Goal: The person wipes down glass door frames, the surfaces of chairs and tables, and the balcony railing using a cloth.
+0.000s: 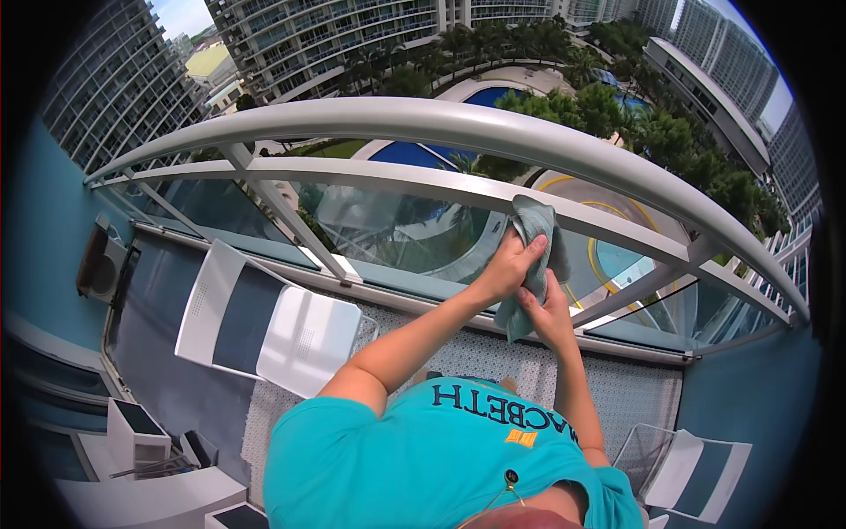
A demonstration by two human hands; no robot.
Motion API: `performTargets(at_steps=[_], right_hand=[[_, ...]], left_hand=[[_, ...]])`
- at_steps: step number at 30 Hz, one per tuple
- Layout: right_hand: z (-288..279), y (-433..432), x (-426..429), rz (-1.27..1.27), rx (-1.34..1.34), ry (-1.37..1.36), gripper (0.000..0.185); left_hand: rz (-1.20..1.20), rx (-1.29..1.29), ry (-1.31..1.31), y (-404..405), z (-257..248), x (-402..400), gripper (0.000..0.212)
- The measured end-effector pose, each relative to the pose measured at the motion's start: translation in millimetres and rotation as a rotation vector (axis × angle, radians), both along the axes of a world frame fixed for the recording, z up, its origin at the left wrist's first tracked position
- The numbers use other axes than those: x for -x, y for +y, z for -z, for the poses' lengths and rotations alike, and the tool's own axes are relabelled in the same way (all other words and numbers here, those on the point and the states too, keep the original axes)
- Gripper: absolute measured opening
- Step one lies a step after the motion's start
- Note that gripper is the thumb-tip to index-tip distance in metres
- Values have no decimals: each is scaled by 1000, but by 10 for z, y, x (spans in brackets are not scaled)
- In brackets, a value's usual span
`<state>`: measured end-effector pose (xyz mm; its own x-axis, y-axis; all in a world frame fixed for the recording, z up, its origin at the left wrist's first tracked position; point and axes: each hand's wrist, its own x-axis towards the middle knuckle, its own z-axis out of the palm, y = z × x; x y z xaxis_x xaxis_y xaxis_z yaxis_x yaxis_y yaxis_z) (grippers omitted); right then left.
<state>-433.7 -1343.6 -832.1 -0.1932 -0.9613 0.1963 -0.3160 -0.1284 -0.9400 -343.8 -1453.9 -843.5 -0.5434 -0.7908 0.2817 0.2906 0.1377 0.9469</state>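
Both hands grip one grey-green cloth point(534, 221) in front of the glass balcony railing. My left hand point(515, 261) is the upper one, its thumb lying over the folded cloth. Just below and to the right, my right hand point(548, 311) holds the lower part, with fingers partly hidden behind the fabric. The cloth's top end overlaps the white lower rail point(410, 178) in this view; whether it touches the rail is unclear. Its loose lower end hangs beneath my hands. Beyond and above runs the thick rounded top handrail point(396, 112).
A white folding chair point(307, 337) stands to the left by the railing, another point(700, 473) at the lower right. A patterned mat point(621, 383) covers part of the floor. White boxes point(139, 433) sit at lower left. Pools and trees lie far below beyond the glass.
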Motion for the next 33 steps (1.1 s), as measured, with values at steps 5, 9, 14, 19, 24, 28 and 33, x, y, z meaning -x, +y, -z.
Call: performTargets(at_steps=[5,9,14,19,24,28,33], right_hand=[[-107,84,56,-89,23,-301,37],[-182,7,153,18,160,-523,31],[-199,-488,709,453,330,216,30],[46,-988,1232,449,252,1083,35],[-117,-1326,512,173,392,1145,40],[0,-1876,-196,40,411,1269,46],[1,-2577,-1418,-61,439,1258,45]], left_hand=[[244,-567,273,-66,125,-220,41],[237,-272,-109,-165,283,-365,35],[-336,13,15,-655,12,-871,19],[-506,49,-27,-847,2,-1635,17],[-650,-60,-103,-705,361,-2416,18],[-763,-96,-128,-546,385,-2744,18],[-860,-150,-134,-276,487,-3101,18]])
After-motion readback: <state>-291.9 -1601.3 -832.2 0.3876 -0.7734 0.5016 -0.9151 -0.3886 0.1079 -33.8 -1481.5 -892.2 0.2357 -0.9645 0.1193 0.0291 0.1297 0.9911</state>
